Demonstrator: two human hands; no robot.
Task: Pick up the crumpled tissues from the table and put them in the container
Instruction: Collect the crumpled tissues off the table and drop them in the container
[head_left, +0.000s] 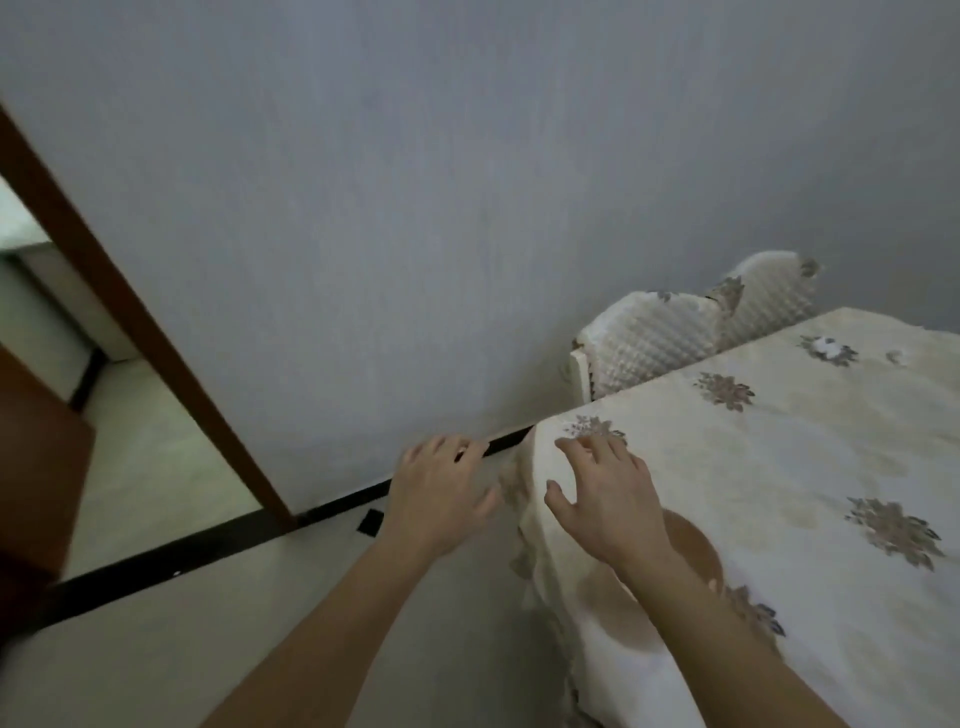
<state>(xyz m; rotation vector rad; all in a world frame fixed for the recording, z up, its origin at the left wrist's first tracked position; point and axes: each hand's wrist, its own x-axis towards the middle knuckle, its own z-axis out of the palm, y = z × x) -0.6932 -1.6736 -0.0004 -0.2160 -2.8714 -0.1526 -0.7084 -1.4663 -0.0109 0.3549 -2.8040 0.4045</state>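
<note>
Cream floral tablecloth (779, 457) drapes the worktop (654, 396). The right hand (608, 499) is over its near corner, fingers spread, grasping nothing. The left hand (441, 499) is likewise released, beside that corner above the floor (311, 597). Two small blurred white lumps, seemingly crumpled tissues (827, 344), lie at the worktop's far end, well apart from both hands.

The table (810, 457) carries a cream tablecloth (727, 519) with brown floral motifs, which drapes over the corner below the right hand (602, 499). A round brown patch (693, 545) lies beside that wrist. Far beyond the hand, to its right, two small white lumps (826, 345) rest on the cloth, blurred.
</note>
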